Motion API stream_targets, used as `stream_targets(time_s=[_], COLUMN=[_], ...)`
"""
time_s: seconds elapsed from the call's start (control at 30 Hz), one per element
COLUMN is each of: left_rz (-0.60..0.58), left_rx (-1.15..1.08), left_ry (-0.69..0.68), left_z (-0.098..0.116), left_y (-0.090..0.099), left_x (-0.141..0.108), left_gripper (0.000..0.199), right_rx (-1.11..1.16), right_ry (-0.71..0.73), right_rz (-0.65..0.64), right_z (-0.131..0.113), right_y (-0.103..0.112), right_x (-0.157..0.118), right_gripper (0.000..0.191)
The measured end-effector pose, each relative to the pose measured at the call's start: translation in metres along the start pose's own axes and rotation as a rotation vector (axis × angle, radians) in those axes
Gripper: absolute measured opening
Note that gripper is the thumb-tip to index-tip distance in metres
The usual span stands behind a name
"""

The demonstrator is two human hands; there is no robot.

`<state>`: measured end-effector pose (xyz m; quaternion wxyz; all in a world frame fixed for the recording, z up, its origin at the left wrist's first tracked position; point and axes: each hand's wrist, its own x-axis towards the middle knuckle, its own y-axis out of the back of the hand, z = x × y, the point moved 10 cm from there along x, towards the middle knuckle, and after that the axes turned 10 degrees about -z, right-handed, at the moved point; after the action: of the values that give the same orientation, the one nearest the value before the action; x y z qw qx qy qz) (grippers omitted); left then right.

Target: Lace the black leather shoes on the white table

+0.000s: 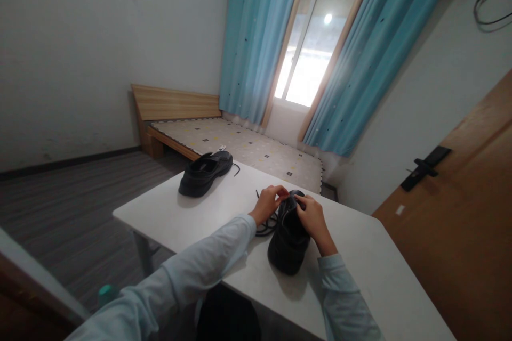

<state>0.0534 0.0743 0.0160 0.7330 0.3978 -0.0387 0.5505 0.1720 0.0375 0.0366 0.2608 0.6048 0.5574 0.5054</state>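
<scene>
A black shoe (pixel 288 248) stands on the white table (pixel 360 256), its heel toward me. At the left side of its lacing area is my left hand (pixel 269 204), fingers bent and pinched together near the eyelets. My right hand (pixel 312 217) lies over the right side of the opening, thumb and fingers closed at the tongue or lace. What either set of fingertips holds is too small to make out. Loose black lace (pixel 267 228) lies in loops left of this shoe. The other black shoe (pixel 205 173) rests farther back on the left, a lace end beside its toe.
Beyond the table stands a bed (pixel 256 152) with a patterned mattress and a wooden headboard (pixel 176 102). Blue curtains (pixel 260 32) hang by the window. A wooden door (pixel 460 213) is at the right. Near the lower left is a green object (pixel 107 294).
</scene>
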Motion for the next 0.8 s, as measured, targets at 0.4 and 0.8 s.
stream_targets(time_s=[0.4, 0.8], left_rz=[-0.071, -0.121], left_rx=[-0.094, -0.241], left_ry=[-0.099, -0.099], left_z=[0.011, 0.009], left_y=[-0.004, -0.009], left_x=[-0.001, -0.001], left_gripper=[0.021, 0.017], right_rx=[0.082, 0.046], right_ry=[-0.057, -0.098], right_rz=[0.037, 0.083], right_z=[0.002, 0.008], right_y=[0.002, 0.001], right_x=[-0.002, -0.002], right_gripper=[0.020, 0.012])
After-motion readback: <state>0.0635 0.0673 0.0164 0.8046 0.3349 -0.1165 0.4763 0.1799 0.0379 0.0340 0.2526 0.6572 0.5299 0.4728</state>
